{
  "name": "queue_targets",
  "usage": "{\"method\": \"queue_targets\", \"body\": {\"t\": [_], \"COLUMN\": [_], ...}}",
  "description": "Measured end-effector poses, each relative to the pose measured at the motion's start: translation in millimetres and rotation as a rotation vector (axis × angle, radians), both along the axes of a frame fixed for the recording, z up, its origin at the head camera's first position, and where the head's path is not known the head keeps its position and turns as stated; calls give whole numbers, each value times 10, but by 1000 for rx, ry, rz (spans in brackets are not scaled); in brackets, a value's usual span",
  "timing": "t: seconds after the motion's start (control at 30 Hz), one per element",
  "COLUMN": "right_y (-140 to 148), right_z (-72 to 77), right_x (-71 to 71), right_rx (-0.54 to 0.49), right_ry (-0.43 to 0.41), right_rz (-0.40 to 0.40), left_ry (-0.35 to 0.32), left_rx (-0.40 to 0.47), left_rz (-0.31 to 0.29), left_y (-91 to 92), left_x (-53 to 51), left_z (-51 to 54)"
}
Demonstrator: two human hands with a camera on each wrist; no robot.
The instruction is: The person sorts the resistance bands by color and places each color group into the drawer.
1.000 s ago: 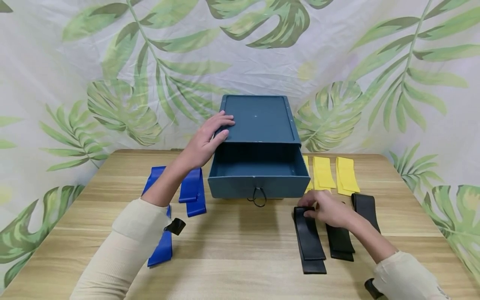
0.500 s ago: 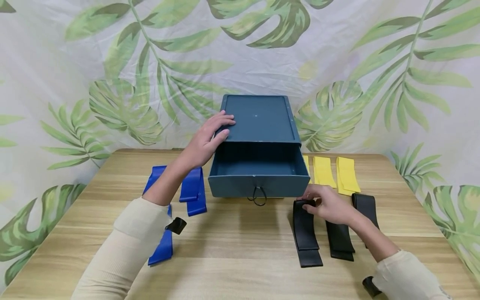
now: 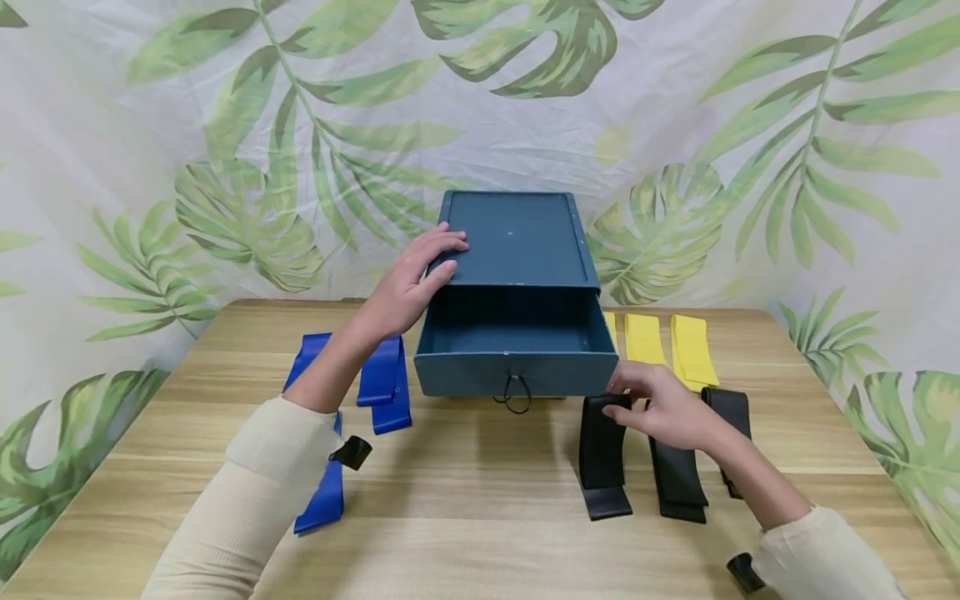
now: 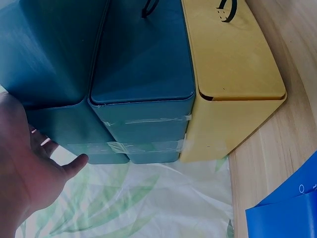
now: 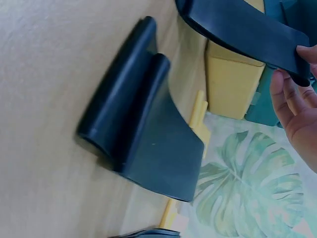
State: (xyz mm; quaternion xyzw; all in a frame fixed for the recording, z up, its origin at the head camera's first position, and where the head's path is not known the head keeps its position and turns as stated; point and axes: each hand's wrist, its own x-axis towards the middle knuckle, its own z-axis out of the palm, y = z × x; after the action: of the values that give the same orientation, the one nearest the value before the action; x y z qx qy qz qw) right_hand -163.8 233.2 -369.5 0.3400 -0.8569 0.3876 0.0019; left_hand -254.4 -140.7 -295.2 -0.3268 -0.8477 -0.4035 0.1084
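Compared with a second ago, the black band (image 3: 602, 446) has risen and shifted a little toward the box (image 3: 517, 237), and its lower end now lies closer to the drawer (image 3: 517, 375). The right hand (image 3: 660, 407) has moved with it, pinching the band's top end between thumb and fingers, just beside the drawer's right front corner. Whether the lower end touches the table (image 3: 480, 542) I cannot tell. The left hand (image 3: 411, 282) stays as it was, fingers extended and loosely spread on the left edge of the box's top, holding nothing.

The drawer remains pulled out, its floor and inner walls in view, a cord loop (image 3: 517, 394) hanging at its front. The left wrist view shows this box to be the top of a taped stack: below it a second teal box (image 4: 143, 54), then a yellow box (image 4: 237, 59), both with their drawers pushed in.

Two more black bands (image 3: 678, 479) lie right of the held one, yellow bands (image 3: 693, 350) behind them, and blue bands (image 3: 386, 383) left of the stack.
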Motion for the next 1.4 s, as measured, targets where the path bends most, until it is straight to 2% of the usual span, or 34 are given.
{"method": "queue_targets", "body": {"t": [0.23,0.53,0.77,0.87,1.0,1.1,1.17,1.27,1.4], "right_y": [1,34,144,213,306,361,383,383,362], "right_z": [103,228,401,488,617,723,788,865,962], "right_x": [11,15,22,13,-2,-10,-5,3,21], "right_rx": [-60,-70,-97,-137,-216,-327,-433,-616,-732], "right_ry": [19,45,41,65,94,59,12,-44,-64], "right_rz": [33,1,-105,-143,-208,-242,-247,-208,-185], "left_ry": [13,15,33,35,33,31,27,22,17], "left_rx": [-5,-3,2,0,-13,-23,-27,-30,-32], "left_rz": [-3,-2,-7,-7,-7,-8,-8,-10,-8], "left_y": [-13,-7,-4,-4,-6,-7,-7,-6,-6], "left_x": [3,4,0,-4,1,7,9,12,14], "left_z": [12,0,-8,-5,9,19,24,26,27]}}
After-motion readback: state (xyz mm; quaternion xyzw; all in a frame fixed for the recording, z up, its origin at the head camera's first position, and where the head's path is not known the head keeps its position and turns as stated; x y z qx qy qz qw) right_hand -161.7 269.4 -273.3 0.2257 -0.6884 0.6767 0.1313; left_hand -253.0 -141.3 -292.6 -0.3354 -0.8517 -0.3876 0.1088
